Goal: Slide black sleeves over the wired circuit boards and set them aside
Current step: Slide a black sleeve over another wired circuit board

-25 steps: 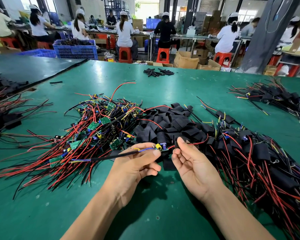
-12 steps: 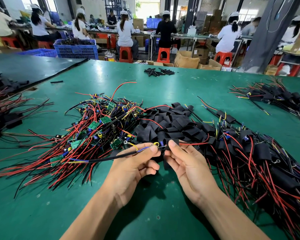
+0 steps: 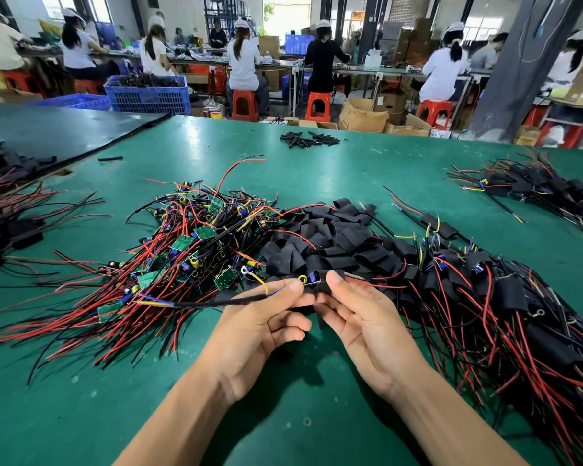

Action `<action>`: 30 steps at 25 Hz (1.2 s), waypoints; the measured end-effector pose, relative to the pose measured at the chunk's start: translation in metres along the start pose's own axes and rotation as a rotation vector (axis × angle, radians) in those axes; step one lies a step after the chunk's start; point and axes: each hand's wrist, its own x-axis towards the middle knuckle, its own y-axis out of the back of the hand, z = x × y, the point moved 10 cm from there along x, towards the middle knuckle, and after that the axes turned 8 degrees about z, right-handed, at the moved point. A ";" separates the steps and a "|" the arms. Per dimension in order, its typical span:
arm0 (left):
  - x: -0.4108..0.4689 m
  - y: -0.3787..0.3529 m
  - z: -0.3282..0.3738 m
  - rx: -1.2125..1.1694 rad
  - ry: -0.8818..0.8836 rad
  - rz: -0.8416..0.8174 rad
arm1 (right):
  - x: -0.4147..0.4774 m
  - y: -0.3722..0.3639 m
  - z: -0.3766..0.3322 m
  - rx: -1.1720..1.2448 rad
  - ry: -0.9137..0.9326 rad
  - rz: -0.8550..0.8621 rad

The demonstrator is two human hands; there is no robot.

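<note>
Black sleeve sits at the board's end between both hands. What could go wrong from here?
1. The small black sleeve pinched in the right hand may catch on the board's yellow ring and bunch.
2. The left hand pinches the thin blue and yellow wires; pulling could strain their joints.
3. The trailing red wire may snag the sleeved pile.

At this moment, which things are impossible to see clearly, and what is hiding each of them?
- Head view: how far the circuit board sits inside the black sleeve. The left hand and right hand pinching them cover most of it.
- Head view: the full extent of the sleeved pile. The right and bottom edges cut it off.
- Head view: markings on the green boards. They are too small to read.
</note>
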 end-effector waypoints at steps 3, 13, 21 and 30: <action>0.001 0.002 0.000 0.014 -0.021 0.013 | 0.002 0.002 -0.002 -0.013 0.024 0.009; 0.000 0.007 0.011 0.150 -0.205 0.066 | 0.001 0.000 -0.011 -0.163 0.204 -0.006; -0.003 -0.001 0.016 0.174 -0.257 0.014 | -0.002 -0.005 -0.010 -0.161 0.242 -0.044; -0.002 0.006 0.022 0.246 -0.380 0.100 | -0.008 -0.020 0.007 -0.368 0.263 -0.117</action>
